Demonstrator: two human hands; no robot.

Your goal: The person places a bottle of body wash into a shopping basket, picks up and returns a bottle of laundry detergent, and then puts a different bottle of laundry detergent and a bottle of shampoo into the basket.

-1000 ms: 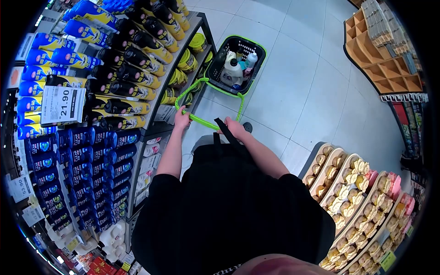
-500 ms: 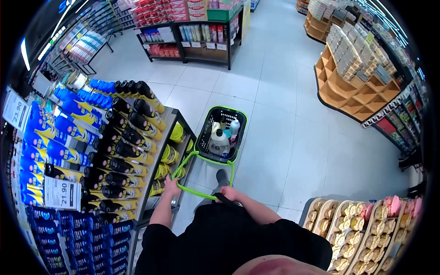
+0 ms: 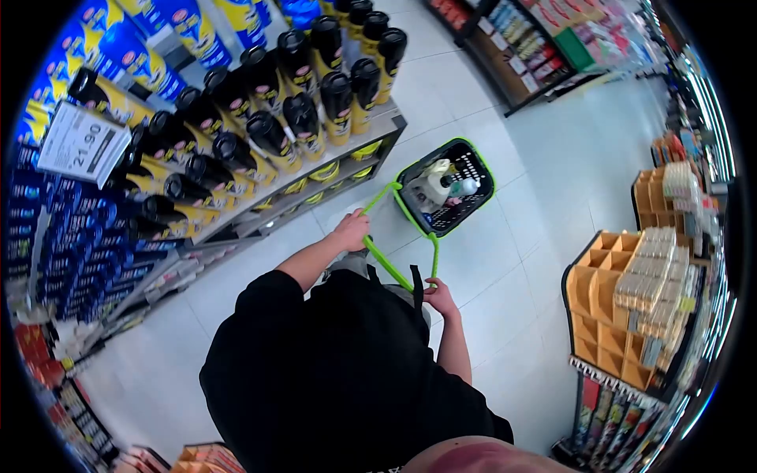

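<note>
A black shopping basket (image 3: 479, 206) with a bright green rim stands on the floor ahead of me. Its long green handle (image 3: 385, 262) reaches back toward my body. My left hand (image 3: 350, 232) is closed around the handle's left side. At the right corner, my right hand (image 3: 440, 296) has its fingers curled on the handle, close to a dangling black strap (image 3: 417, 288). Inside the basket lie a pale jug with a dark cap (image 3: 434, 188), a white bottle (image 3: 467, 187) and smaller items I cannot make out.
Close on the left is a shelf (image 3: 388, 124) stacked with black-capped yellow bottles (image 3: 303, 126), blue packs and a price card (image 3: 84, 144). To the right stands a wooden display unit (image 3: 603, 296). A dark shelf unit (image 3: 524, 67) is farther ahead. Pale floor tiles (image 3: 505, 276) run between them.
My view has turned left, so the yellow-bottle shelf looks nearer and the basket sits farther right in view. Both hands stay at the handle; the right arm is now bent more upright.
</note>
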